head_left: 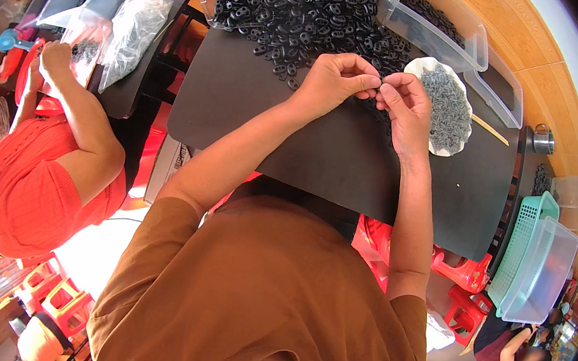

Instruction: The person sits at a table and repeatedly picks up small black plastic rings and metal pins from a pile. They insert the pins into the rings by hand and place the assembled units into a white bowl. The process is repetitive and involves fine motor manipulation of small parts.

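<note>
Our left hand (334,79) and right hand (401,102) meet fingertip to fingertip, pinching a small black part (380,83) above the dark board (322,148). A clear bin (435,21) holds black pieces; a white plate (444,107) holds grey links. The loose black pile (303,9) lies just beyond the hands.

Head-worn fisheye, looking steeply down, close over table (320,163)
</note>
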### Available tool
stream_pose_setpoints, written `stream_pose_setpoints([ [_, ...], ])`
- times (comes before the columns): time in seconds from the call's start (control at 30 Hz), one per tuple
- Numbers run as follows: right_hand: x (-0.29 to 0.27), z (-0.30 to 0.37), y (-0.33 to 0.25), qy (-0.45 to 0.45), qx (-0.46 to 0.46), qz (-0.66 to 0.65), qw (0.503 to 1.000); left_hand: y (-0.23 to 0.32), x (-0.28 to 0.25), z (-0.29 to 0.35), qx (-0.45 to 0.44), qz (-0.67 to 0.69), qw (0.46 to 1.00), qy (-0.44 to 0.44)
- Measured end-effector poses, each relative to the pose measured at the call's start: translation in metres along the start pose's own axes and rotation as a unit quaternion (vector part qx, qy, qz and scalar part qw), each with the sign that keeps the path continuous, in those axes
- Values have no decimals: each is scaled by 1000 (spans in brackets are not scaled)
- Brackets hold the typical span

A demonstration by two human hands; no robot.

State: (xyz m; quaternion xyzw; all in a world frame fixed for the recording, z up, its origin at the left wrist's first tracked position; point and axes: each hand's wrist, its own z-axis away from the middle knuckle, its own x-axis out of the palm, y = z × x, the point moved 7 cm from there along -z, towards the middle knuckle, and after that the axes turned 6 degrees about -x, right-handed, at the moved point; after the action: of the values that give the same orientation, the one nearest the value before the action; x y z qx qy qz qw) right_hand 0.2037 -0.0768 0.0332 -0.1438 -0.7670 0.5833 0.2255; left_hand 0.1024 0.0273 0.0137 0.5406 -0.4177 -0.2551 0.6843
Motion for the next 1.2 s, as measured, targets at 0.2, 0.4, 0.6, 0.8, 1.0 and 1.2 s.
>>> stream_pose_setpoints([
  [0.2,-7,0,2,38,-26,20,999,5,7,8,17,-74,997,5],
  [0.4,5,2,-7,75,-85,109,987,-10,4,2,12,-40,999,-1],
  [0.6,5,4,-12,85,-89,102,987,-5,8,3,18,-3,1000,5],
  [0.8,-6,1,-17,53,-89,146,984,-4,-1,-2,16,28,999,-16],
  [1.0,-2,0,-13,9,-119,147,982,0,0,-1,11,-71,997,-30],
  [1.2,2,3,-11,-1,-70,186,980,-4,-2,-1,13,-22,999,-21],
])
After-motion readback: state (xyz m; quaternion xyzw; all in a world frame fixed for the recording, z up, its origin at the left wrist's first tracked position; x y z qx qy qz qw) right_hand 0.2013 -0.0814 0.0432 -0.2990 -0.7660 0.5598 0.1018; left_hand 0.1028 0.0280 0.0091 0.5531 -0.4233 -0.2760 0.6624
